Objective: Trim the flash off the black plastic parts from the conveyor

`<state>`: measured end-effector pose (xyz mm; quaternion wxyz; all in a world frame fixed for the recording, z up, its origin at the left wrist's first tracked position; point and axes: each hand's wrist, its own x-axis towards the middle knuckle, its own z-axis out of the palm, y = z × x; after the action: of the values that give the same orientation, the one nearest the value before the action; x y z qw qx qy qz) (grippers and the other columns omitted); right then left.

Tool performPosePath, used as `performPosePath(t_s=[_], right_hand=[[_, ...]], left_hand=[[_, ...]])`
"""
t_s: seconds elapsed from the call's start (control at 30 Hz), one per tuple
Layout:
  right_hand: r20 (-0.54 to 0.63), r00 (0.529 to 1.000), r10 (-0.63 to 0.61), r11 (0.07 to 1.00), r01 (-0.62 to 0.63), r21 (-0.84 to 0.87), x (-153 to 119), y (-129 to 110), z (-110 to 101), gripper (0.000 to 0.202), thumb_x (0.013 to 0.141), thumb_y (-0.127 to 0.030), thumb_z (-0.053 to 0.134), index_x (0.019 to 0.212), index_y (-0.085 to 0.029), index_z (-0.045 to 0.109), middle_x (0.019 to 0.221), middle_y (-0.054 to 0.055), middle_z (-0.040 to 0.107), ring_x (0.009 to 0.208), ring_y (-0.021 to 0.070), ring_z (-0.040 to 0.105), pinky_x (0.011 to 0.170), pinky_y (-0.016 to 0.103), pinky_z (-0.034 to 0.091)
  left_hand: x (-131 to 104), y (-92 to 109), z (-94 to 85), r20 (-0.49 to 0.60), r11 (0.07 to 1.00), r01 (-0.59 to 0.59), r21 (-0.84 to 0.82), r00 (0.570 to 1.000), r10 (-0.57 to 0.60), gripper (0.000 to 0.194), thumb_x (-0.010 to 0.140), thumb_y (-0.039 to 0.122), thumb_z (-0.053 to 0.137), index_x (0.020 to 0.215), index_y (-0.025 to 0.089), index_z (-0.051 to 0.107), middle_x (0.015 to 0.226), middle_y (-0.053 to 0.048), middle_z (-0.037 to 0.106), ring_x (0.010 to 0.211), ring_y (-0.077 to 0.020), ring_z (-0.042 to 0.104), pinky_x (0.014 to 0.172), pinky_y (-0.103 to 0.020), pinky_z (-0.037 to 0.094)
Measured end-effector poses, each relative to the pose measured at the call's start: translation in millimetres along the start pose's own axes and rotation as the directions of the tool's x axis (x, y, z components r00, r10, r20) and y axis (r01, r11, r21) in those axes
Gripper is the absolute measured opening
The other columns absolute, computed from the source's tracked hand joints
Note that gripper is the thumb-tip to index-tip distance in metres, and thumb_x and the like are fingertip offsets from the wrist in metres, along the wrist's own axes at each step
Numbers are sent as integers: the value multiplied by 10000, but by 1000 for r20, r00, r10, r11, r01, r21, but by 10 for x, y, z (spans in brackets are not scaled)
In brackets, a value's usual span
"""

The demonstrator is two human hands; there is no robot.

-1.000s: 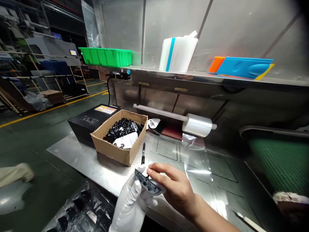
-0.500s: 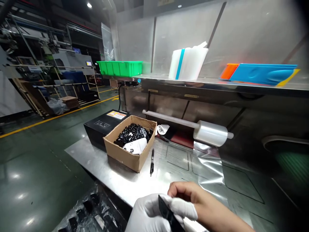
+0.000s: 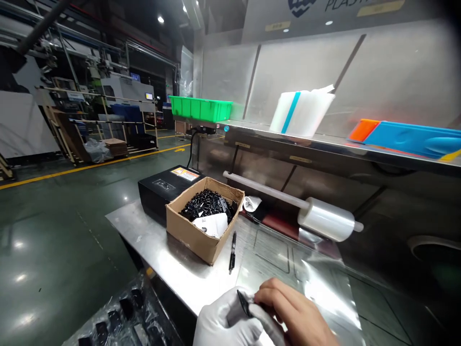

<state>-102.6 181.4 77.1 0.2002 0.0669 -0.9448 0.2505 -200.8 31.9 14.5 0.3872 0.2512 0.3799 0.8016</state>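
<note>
Low at the front edge of the view, the left hand (image 3: pixel 218 323), in a white glove, holds a thin black part (image 3: pixel 242 302) up on edge, its fingers pinching the piece from the near side. Bare and curled, the right hand (image 3: pixel 297 310) is close against it, fingertips bent in just to the right of the part; whether those fingers grip the part or only rest by it I cannot tell, since the knuckles and glove cover the spot. Both hands are over the near side of a metal table (image 3: pixel 162 252).

Beyond them, a black pen (image 3: pixel 233 254) lies on the table, just beside an open cardboard box (image 3: pixel 190 242). Inside the box is a heap of small black pieces (image 3: pixel 203 204), with a white sheet (image 3: pixel 216 225) lying on its near side. Directly left of the box sits a black case (image 3: pixel 153 194) with a warning sticker on top. Toward the back, a roll of clear film (image 3: pixel 326 220) is mounted on a pale rod (image 3: pixel 266 190). Above, a shelf (image 3: pixel 252 131) carries a green bin (image 3: pixel 200 109), a white roll (image 3: pixel 308 113) with a blue stripe and a blue container (image 3: pixel 410 138).
</note>
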Motion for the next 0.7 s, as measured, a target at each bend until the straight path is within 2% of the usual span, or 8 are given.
performPosePath(t_s=[0.1, 0.23, 0.33, 0.47, 0.57, 0.63, 0.7], right_hand=[[0, 997, -81, 996, 81, -25, -4, 34, 83, 273, 981, -180, 586, 1244, -250, 564, 986, 63, 677, 812, 173, 661, 693, 255, 522], [100, 994, 40, 993, -50, 104, 225, -96, 23, 80, 1015, -250, 580, 1090, -244, 608, 891, 34, 676, 727, 140, 636, 644, 224, 510], [156, 986, 55, 989, -75, 124, 497, -274, -116, 78, 1024, -256, 563, 1003, -241, 637, 870, 33, 700, 747, 142, 661, 690, 224, 537], [253, 960, -121, 992, 109, 59, 735, -404, -231, 168, 986, -165, 551, 1089, -239, 660, 941, 57, 734, 818, 161, 701, 758, 241, 562], [288, 923, -257, 960, 278, -34, 818, -418, -216, 281, 971, -98, 530, 1180, -241, 652, 975, 58, 732, 862, 167, 703, 801, 261, 561], [218, 913, -346, 932, 362, -36, 932, -403, -193, 273, 973, -120, 566, 1213, -231, 631, 983, 67, 725, 867, 172, 695, 784, 266, 560], [6, 920, -392, 919, 392, -47, 1157, -347, -175, 246, 964, -142, 615, 1195, -228, 625, 983, 68, 715, 859, 169, 685, 762, 267, 561]], left_hand=[[23, 53, -71, 1, 995, 86, -54, 996, -86, 370, 734, 456, 892, 871, 164, 710, 781, -64, 629, 741, -191, 574, 680, -311, 450], [27, 178, -221, 14, 988, 135, -73, 991, -134, 464, 635, 434, 961, 890, 139, 710, 785, -50, 606, 728, -165, 542, 667, -289, 389], [20, 342, -289, 43, 985, 135, -103, 990, -131, 486, 641, 450, 960, 885, 107, 717, 803, -69, 614, 737, -157, 531, 667, -280, 347], [-28, 555, -344, 61, 985, 114, -130, 992, -107, 452, 692, 438, 939, 877, 82, 730, 805, -95, 638, 765, -178, 596, 674, -266, 377], [-117, 591, -453, 68, 956, 81, -281, 996, -64, 439, 724, 406, 925, 984, 103, 743, 811, -85, 666, 777, -183, 654, 672, -244, 425], [-192, 588, -561, 45, 921, 72, -383, 997, -60, 438, 748, 365, 913, 1095, 166, 735, 802, -68, 705, 771, -194, 701, 683, -251, 481], [-265, 616, -661, -3, 905, 46, -423, 999, -52, 404, 782, 327, 887, 1142, 230, 732, 825, -66, 749, 751, -202, 734, 645, -246, 522]])
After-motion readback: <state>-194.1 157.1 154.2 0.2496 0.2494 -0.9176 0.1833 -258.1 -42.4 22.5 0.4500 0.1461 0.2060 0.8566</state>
